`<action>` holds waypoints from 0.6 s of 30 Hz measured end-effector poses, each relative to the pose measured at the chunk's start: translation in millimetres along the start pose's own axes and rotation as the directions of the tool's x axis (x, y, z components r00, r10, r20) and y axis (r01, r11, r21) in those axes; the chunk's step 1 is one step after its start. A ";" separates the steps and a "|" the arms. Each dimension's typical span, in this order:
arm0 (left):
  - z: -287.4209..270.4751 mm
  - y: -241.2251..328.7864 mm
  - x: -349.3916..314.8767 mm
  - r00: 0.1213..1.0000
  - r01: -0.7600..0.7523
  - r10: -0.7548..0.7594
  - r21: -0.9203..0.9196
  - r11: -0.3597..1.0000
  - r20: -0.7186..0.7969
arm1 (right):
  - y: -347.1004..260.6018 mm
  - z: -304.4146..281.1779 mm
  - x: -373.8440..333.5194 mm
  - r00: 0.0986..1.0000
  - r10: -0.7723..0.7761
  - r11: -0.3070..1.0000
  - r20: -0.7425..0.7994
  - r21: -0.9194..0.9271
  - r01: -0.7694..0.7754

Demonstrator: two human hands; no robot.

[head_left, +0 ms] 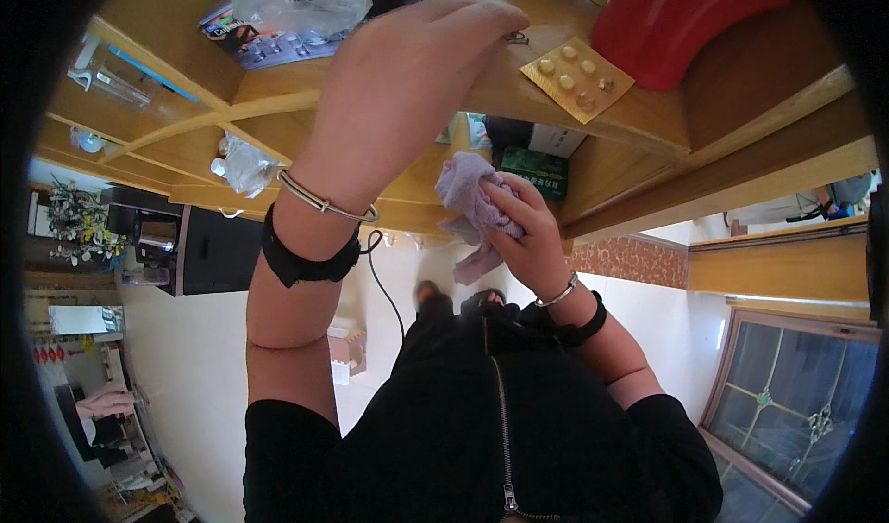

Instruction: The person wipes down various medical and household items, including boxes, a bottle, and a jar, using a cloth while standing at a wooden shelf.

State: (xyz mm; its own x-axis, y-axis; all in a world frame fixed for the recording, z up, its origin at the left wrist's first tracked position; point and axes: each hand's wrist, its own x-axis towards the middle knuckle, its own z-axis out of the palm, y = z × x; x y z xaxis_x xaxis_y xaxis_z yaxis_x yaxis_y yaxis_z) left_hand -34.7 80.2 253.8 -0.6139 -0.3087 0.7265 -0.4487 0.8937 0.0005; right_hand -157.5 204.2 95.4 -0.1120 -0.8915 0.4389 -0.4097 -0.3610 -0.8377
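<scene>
My left hand [431, 55] reaches over the upper wooden shelf [639, 120], its fingers close together and pointing right. By its fingertips is a small metal piece [517, 37], too small to name; the fingers' undersides are hidden, so what they grip is unclear. Right of it, a gold blister pack of tablets [580, 78] lies on the shelf near the front edge, some pockets looking pressed in. Lower down, my right hand [530, 231] is closed around a crumpled lilac cloth [474, 194], in front of the lower compartment.
A red object [671, 23] stands right of the blister pack. A clear plastic bag [306, 0] rests on a printed box [269, 46] at the upper left. Below are a green box [534, 171] and a bagged item [248, 166]. A dark cable [381, 282] hangs down.
</scene>
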 end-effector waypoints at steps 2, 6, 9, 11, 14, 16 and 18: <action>3.2 1.1 0.3 0.998 0.052 -0.053 -0.049 0.997 -0.036 | 1.8 -0.2 -0.4 1.000 -0.007 1.000 -0.004 -0.006 0.007; 4.4 7.7 1.0 0.983 0.162 -0.173 -0.159 0.974 -0.064 | 3.3 -1.3 -1.0 1.000 0.009 1.000 -0.006 -0.008 -0.009; 11.6 -1.8 -2.2 0.961 0.094 -0.197 -0.438 0.894 -0.195 | 1.8 -0.3 -1.0 1.000 0.011 1.000 0.001 -0.016 -0.011; 12.0 -3.0 -3.5 0.934 0.079 -0.276 -0.620 0.781 -0.228 | 0.6 1.1 -0.5 1.000 0.011 1.000 0.007 -0.019 -0.010; 3.5 4.7 -5.0 0.923 0.067 -0.315 -0.711 0.700 -0.223 | -1.4 2.8 1.4 1.000 -0.001 1.000 0.007 -0.009 0.001; -3.7 -0.5 -8.7 0.936 -0.105 -0.137 -0.627 0.772 -0.326 | -3.6 2.8 2.0 0.999 -0.035 0.999 -0.012 -0.035 0.035; -10.5 7.5 -26.0 0.946 -0.118 -0.116 -0.654 0.748 -0.303 | -5.6 -0.2 0.8 0.997 -0.072 0.996 -0.041 -0.047 0.070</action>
State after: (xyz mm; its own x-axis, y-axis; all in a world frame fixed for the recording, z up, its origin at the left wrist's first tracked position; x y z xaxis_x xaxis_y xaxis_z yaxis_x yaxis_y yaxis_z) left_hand -15.3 98.3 242.1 -0.3314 -0.2973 0.8954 0.1613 0.9172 0.3642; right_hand -155.5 205.6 100.6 -0.1189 -0.8513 0.5110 -0.4584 -0.4095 -0.7888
